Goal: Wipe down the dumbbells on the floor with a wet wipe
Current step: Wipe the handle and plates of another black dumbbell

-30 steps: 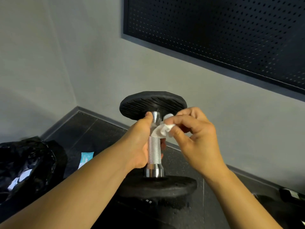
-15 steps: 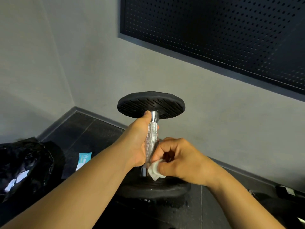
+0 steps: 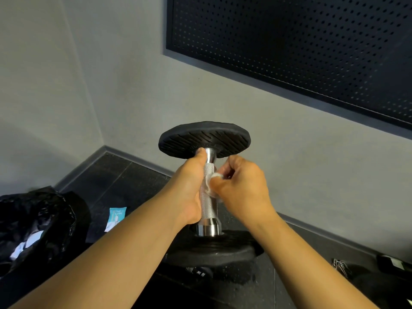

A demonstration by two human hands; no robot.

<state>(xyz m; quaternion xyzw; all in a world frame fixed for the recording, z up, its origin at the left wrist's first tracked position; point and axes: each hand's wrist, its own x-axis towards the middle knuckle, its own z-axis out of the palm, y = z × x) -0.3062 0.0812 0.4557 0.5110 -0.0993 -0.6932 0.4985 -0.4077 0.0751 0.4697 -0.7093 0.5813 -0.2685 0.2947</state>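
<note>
— Where is the dumbbell (image 3: 208, 197)?

— In the centre of the frame, standing on end. Its upper plate (image 3: 204, 139) is black and ribbed on the underside, and its lower plate (image 3: 214, 250) sits just below the middle. The knurled steel handle (image 3: 207, 210) runs upright between them.

— Is it resting on the floor (image 3: 116, 179)?

— I cannot tell. The lower plate hangs over a dark shape at the bottom centre, and the contact is hidden.

— What is the left hand (image 3: 187, 192) doing?

— It grips the handle from the left. The thumb lies along the bar, pointing up at the upper plate, and the other fingers are wrapped round the far side, out of sight.

— And the right hand (image 3: 245, 190)?

— Its fingers (image 3: 234, 162) are curled in, pinching a crumpled white wet wipe (image 3: 210, 186) against the upper half of the handle, right of centre.

— Anything else around?

— A crinkled black bag (image 3: 38, 221) with white scraps inside lies at the lower left. A small blue-and-white packet (image 3: 116, 216) lies on the dark floor just right of it. Grey walls (image 3: 133, 97) meet in a corner at the left, and a dark perforated panel (image 3: 289, 52) fills the upper right. There are dark objects at the lower right, too dim to make out.
</note>
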